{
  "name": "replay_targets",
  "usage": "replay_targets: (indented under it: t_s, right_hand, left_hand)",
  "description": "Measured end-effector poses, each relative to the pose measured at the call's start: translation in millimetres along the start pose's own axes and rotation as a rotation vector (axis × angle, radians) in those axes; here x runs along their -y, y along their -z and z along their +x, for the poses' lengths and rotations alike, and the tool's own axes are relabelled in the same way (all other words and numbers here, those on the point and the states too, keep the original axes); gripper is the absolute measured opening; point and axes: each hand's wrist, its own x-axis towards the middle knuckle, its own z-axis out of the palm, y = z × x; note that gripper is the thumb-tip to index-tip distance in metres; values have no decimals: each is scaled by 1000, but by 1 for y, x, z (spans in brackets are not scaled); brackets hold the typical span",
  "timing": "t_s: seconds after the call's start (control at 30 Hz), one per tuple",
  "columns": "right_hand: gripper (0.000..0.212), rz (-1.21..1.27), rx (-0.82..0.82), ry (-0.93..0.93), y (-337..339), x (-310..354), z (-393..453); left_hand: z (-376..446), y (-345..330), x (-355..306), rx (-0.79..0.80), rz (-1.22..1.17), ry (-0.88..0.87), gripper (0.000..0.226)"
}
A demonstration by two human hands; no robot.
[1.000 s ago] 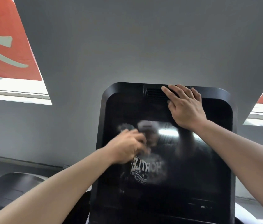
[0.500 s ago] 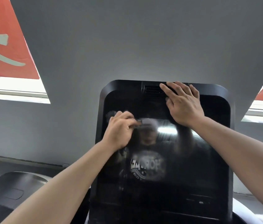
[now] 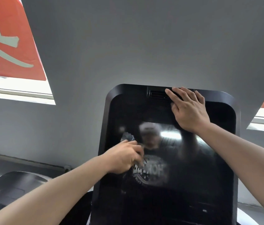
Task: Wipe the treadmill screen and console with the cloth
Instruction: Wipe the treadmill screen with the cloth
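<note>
1. Our left hand (image 3: 124, 157) has come back down the screen (image 3: 184, 159): half a second ago it was rubbing up near the screen's upper left corner, and now it sits lower, at the left-middle of the glass. We read this as up-and-down strokes working the left side.
2. Its fingers are curled round the cloth (image 3: 128, 137), a small grey wad that pokes out above the knuckles and lies against the glass.
3. Our right hand (image 3: 188, 109) has not shifted. It lies flat, fingers straight and together, on the screen's top edge just right of the vent (image 3: 157, 94), steadying the panel.
4. The screen is a tall black panel, long axis running bottom to top, tilted back, its face turned towards us and mirroring us.
5. The screen's right half and the console (image 3: 201, 210) below it look not yet wiped, so we judge the job well short of done.
</note>
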Motion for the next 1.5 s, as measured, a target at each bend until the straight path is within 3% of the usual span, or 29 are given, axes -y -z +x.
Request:
replay_targets:
  t_s: [0.07,0.13,0.17,0.2,0.3,0.33,0.37,0.47,0.5,0.53,0.63,0.67,0.77,0.83,0.97,1.07,1.17,1.27,1.43,1.5]
  right_hand:
    - [55,-4,-5,-2,-1,1,0]
    - [55,-1,-1,0,-1,1,0]
    - [56,0,-1,0,-1,1,0]
    - [56,-3,-2,0,-1,1,0]
    - [56,-7,-3,-2,0,1,0]
    - [56,-7,-4,-2,0,1,0]
    - [56,-7,-5,-2,0,1,0]
    - [56,-9,2,3,-1,0,0]
    - [56,-9,0,1,-1,-1,0]
    - [56,-9,-2,-1,-1,-1,0]
    - [56,-13,-6,-1,-2,0,0]
    - [56,-16,-11,-3,-2,1,0]
    - [56,-22,-12,2,-3,0,0]
    - [57,-16,-16,3,-3,-1,0]
    - [56,-2,-25,6,-3,-1,0]
    - [57,-8,-36,3,-3,0,-1]
    - [56,-11,-38,16,-3,0,0]
    - [55,-8,-42,14,-3,-1,0]
    - [56,-12,-42,15,-5,0,1]
    - [57,-13,-45,9,-5,0,1]
  left_hand:
    - [8,10,22,-216,-29,94,28]
    - [21,19,31,-528,-78,321,24]
    - [25,18,26,-594,-89,386,22]
    - [26,12,16,-537,-105,351,22]
    - [7,-10,-7,-55,-80,35,27]
    - [3,-6,0,-25,-78,22,28]
    - [5,0,12,-116,-77,50,27]
    - [13,13,28,-622,-48,317,22]
    - [13,8,23,-685,-42,368,21]
    - [12,-2,13,-673,-40,331,20]
    - [-9,-19,-1,-439,9,90,26]
    - [-9,-13,8,-451,34,91,30]
    - [5,16,26,-680,-13,377,38]
    - [6,14,22,-703,-36,473,31]
    - [-32,-29,-9,-611,3,452,15]
    - [-38,-30,-11,-646,8,506,15]
    - [-15,-2,9,-765,43,592,31]
    - [-6,0,17,-831,54,639,21]
    - [-61,-81,-11,-654,143,543,35]
    - [-60,-74,-8,-689,103,563,32]
